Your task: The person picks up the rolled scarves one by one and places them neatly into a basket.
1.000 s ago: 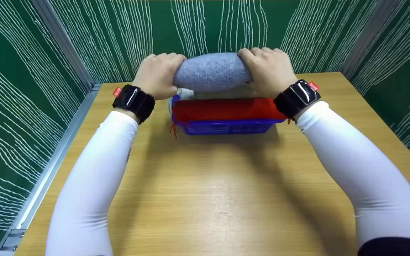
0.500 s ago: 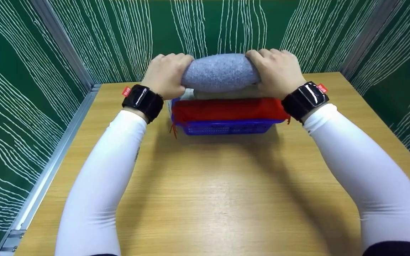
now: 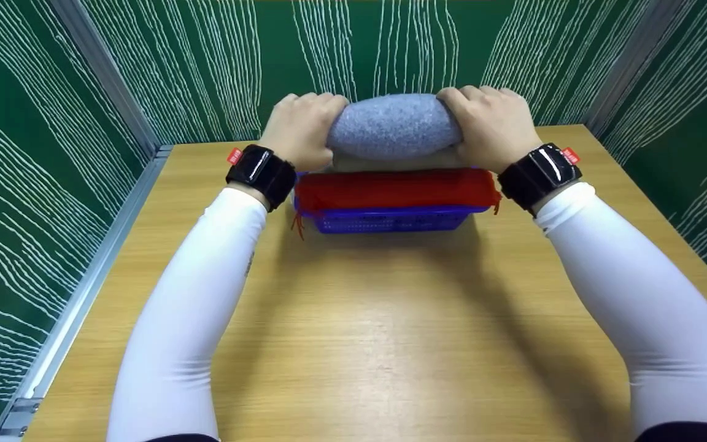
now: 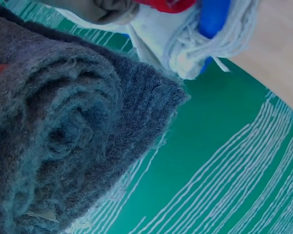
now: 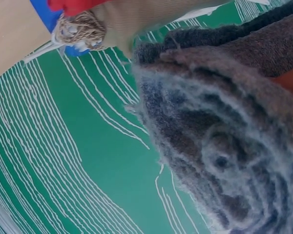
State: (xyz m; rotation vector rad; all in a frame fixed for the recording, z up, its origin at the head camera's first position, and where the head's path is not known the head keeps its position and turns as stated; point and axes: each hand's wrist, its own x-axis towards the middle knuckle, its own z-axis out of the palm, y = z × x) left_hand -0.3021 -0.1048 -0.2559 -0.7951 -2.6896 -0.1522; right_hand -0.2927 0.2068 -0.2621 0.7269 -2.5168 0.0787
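A rolled grey scarf (image 3: 396, 126) is held up lengthwise between both hands, above the back of a blue basket (image 3: 390, 222). My left hand (image 3: 305, 130) grips its left end and my right hand (image 3: 491, 127) its right end, backs of the hands upward. In the left wrist view the roll's fuzzy spiral end (image 4: 63, 131) faces the camera, with an outer layer sticking out past it. The right wrist view shows the other coiled end (image 5: 224, 161). A rolled red scarf (image 3: 396, 189) with tassels lies along the basket's front; a beige roll (image 3: 399, 161) lies behind it.
The basket stands toward the back of the wooden table (image 3: 378, 331). White fringed cloth (image 4: 185, 48) shows beside the blue rim in the left wrist view. Green panels (image 3: 366, 49) with white wavy lines enclose the back and sides, framed by metal posts (image 3: 105, 73).
Both hands have moved to the right and slightly down, carrying the rolled grey scarf with them. The basket and the rolls in it have stayed in place.
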